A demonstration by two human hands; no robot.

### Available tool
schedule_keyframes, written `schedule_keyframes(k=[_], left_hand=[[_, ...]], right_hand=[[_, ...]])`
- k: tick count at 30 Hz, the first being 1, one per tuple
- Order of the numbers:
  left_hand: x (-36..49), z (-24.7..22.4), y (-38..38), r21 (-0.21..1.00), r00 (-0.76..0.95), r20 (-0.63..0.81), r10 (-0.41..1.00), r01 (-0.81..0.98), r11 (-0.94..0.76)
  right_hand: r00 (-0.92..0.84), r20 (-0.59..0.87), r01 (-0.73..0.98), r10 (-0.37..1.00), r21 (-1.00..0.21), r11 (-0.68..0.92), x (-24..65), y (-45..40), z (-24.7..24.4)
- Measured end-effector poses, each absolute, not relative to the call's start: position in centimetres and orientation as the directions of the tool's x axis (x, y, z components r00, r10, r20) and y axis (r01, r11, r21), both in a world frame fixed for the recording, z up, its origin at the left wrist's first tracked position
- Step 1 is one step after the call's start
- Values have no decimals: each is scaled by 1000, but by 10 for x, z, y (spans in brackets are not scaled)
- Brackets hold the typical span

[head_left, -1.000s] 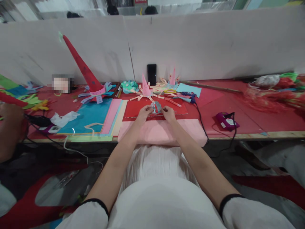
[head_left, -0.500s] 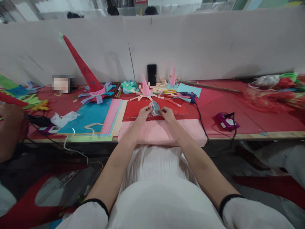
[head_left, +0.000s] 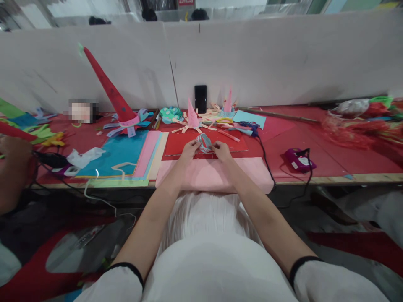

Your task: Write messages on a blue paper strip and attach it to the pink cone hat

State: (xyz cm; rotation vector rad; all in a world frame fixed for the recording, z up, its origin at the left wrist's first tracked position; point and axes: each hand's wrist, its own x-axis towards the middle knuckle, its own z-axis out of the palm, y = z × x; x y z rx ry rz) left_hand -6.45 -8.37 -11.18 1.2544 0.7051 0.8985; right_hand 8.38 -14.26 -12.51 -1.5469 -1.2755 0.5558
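Observation:
Between my two hands is a small light-blue band with a red-and-white pattern (head_left: 204, 144), curved into a ring. My left hand (head_left: 189, 150) pinches its left side with fingers closed. The right side is pinched by my right hand (head_left: 222, 150), also closed. Beneath them lies a red sheet or board (head_left: 179, 144), with a pink padded cloth (head_left: 214, 174) along the table edge under my wrists. Just beyond the band stands a pink cone with cream strips spread around its base (head_left: 192, 115). A second pink cone (head_left: 228, 102) stands behind to the right.
Left are stacked coloured sheets (head_left: 122, 153), a tall red cone (head_left: 108, 86) and another person's arm (head_left: 14, 167). A phone (head_left: 200, 99) leans on the white partition (head_left: 267, 63). At right are a purple corded box (head_left: 299, 160), a long stick (head_left: 283, 114) and red netting (head_left: 340, 134).
The band has turned slightly between my fingers, and its ring opening shows wider now. Both hands stay in nearly the same place.

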Motion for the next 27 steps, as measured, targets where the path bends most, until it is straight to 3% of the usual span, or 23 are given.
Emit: schedule_keyframes(k=[14, 27], left_hand=[[-62, -120, -78, 993, 449, 18, 893, -112, 37], [-65, -119, -90, 990, 318, 120, 941, 27, -135]], right_hand=[[336, 229, 428, 913, -901, 69, 86, -137, -133], [365, 201, 385, 909, -922, 50, 82, -140, -125]])
